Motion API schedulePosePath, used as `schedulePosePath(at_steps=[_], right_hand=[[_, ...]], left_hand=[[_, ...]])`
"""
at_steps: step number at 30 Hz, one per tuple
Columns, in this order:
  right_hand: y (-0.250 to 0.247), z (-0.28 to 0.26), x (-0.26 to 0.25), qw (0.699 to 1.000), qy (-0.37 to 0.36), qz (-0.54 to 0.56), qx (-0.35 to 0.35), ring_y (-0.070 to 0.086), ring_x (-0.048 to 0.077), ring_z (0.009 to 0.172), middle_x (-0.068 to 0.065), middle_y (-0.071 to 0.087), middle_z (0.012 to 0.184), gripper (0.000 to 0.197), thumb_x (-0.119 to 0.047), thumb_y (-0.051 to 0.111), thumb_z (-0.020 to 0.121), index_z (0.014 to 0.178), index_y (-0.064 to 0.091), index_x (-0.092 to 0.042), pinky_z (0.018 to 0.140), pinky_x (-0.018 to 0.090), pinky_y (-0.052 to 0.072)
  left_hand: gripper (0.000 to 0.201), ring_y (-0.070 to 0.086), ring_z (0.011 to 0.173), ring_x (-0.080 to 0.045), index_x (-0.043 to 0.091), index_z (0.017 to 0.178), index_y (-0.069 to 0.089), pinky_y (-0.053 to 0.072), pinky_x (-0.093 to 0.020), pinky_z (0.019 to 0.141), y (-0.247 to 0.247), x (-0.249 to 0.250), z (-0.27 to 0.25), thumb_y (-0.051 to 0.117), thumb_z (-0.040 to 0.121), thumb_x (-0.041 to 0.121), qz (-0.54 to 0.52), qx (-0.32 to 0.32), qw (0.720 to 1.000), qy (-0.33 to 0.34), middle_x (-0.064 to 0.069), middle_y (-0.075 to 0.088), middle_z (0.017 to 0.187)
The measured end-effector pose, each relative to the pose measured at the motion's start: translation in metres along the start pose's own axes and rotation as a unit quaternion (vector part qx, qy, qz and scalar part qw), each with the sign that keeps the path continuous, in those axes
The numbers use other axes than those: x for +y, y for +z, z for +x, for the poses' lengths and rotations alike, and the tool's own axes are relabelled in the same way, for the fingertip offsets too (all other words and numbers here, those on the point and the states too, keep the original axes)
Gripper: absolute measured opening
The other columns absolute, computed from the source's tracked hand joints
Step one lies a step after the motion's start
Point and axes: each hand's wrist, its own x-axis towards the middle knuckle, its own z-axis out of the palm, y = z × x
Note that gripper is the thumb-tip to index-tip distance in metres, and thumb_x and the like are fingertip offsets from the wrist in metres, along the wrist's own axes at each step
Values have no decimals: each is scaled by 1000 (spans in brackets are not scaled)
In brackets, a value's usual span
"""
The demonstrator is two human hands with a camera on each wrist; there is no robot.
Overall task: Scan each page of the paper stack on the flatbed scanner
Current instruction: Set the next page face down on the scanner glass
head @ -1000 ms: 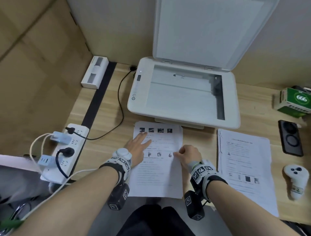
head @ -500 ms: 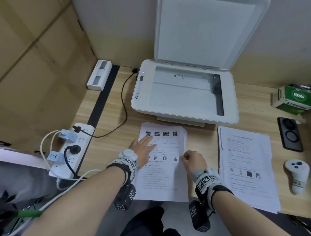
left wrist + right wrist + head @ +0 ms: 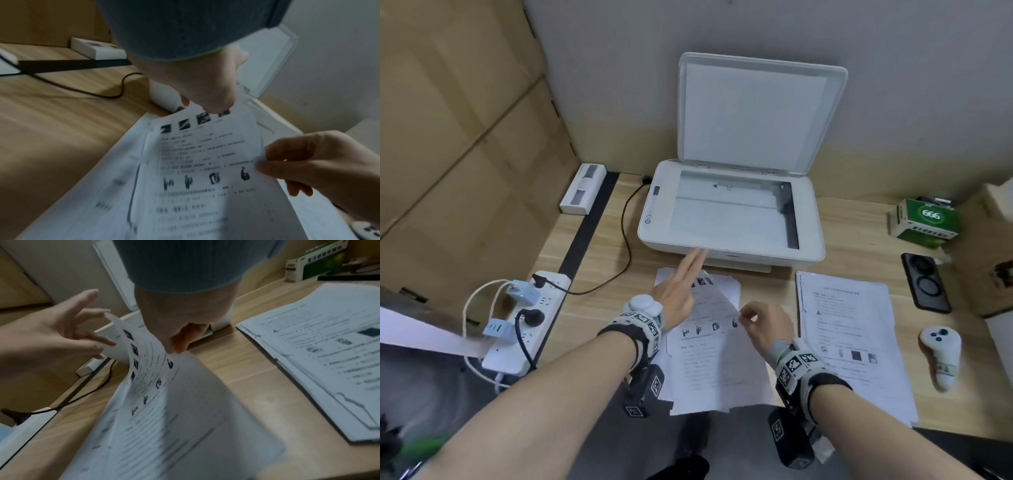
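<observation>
The flatbed scanner (image 3: 729, 219) stands at the back of the desk with its lid (image 3: 753, 113) up and its glass bare. In front of it lies the paper stack (image 3: 709, 377). My right hand (image 3: 760, 325) pinches the right edge of the top sheet (image 3: 205, 162) between thumb and fingers (image 3: 174, 348), and that sheet (image 3: 148, 369) bows up off the pile. My left hand (image 3: 681, 291) hovers over the sheet's far end, fingers straight and pointing at the scanner's front. In the right wrist view my left hand's fingertips (image 3: 107, 342) touch the sheet's raised far corner.
A second paper pile (image 3: 856, 342) lies to the right of the stack. Beyond it are a black phone (image 3: 926, 282), a white controller (image 3: 941, 353) and a green box (image 3: 924, 219). A power strip (image 3: 524, 325), a black cable (image 3: 626, 240) and a white box (image 3: 583, 193) occupy the left.
My right hand has lifted the top sheet's right edge off the stack. My left hand has come off the page and moved forward to the sheet's far end.
</observation>
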Motion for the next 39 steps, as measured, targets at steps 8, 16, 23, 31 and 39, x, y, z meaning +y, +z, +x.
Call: schedulePosePath(at_steps=[8, 16, 23, 31, 39], right_hand=[[-54, 30, -17, 997, -46, 17, 60, 67, 18, 65, -8, 64, 63, 9, -24, 62, 88, 82, 68, -29, 66, 33, 55], [-113, 89, -16, 995, -24, -19, 97, 65, 28, 92, -2, 72, 99, 22, -19, 52, 89, 99, 69, -29, 72, 33, 52], [-101, 138, -17, 995, -59, 33, 71, 49, 28, 131, 6, 24, 160, 76, -11, 67, 87, 152, 27, -15, 99, 39, 49], [-60, 182, 0, 991, -68, -116, -4, 6, 27, 153, 13, 8, 165, 70, -51, 17, 101, 157, 18, -8, 122, 31, 4], [-59, 220, -3, 990, -59, -123, 27, -11, 16, 152, 0, -11, 165, 61, -44, 12, 105, 159, -1, -18, 124, 34, 0]], left_hand=[[19, 62, 93, -19, 22, 105, 68, 53, -37, 76, -45, 29, 45, 51, 96, 21, 78, 9, 996, 33, 5, 66, 105], [13, 62, 78, -26, 13, 83, 66, 52, -38, 70, -87, 1, 108, 56, 91, 16, 26, 119, 989, -87, 1, 68, 83], [27, 63, 96, -29, 13, 118, 62, 50, -37, 80, -72, -22, 139, 53, 93, 14, -30, 92, 986, -133, -7, 63, 120], [45, 27, 142, -17, 25, 145, 42, 34, -38, 111, -42, -45, 162, 41, 100, 27, 34, 29, 994, -98, 4, 18, 161], [54, 4, 150, -13, 27, 155, 16, 15, -38, 118, -33, -53, 201, 17, 102, 38, 162, 4, 982, -97, 5, 4, 164]])
